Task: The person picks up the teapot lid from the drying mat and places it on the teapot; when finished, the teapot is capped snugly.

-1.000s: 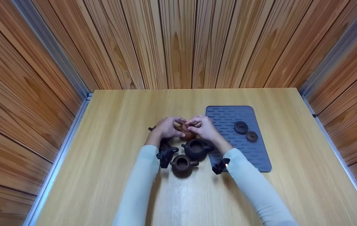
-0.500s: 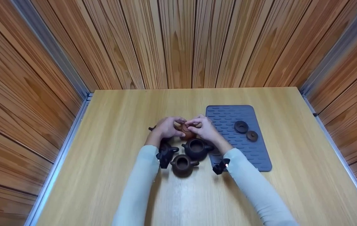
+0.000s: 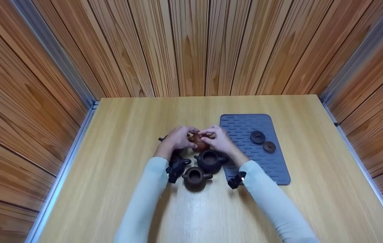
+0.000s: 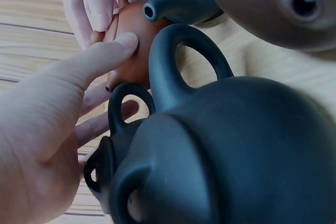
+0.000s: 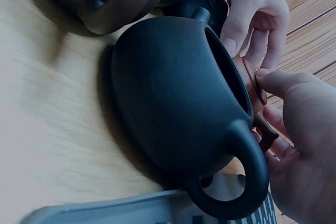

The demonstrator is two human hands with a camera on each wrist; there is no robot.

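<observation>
A small reddish-brown teapot (image 3: 201, 145) stands between both hands at the middle of the table. My left hand (image 3: 179, 137) holds its body from the left, the thumb (image 4: 123, 45) pressing on its side. From the right, my right hand (image 3: 219, 139) pinches the pot's lid (image 5: 254, 81), which lies at the pot's mouth. Just in front is a lidless black teapot (image 5: 168, 93), and nearer still a lidless dark brown teapot (image 3: 195, 179). Beneath the left wrist are a large black teapot (image 4: 262, 145) and a smaller black one (image 4: 105, 161), both lidded and mostly hidden in the head view.
A grey ribbed mat (image 3: 245, 123) lies to the right, its left edge beside the black teapot's handle. On it rest two loose round lids, a larger dark one (image 3: 257, 137) and a smaller brown one (image 3: 269, 146). Wood-panelled walls (image 3: 191, 47) enclose the table's back and sides.
</observation>
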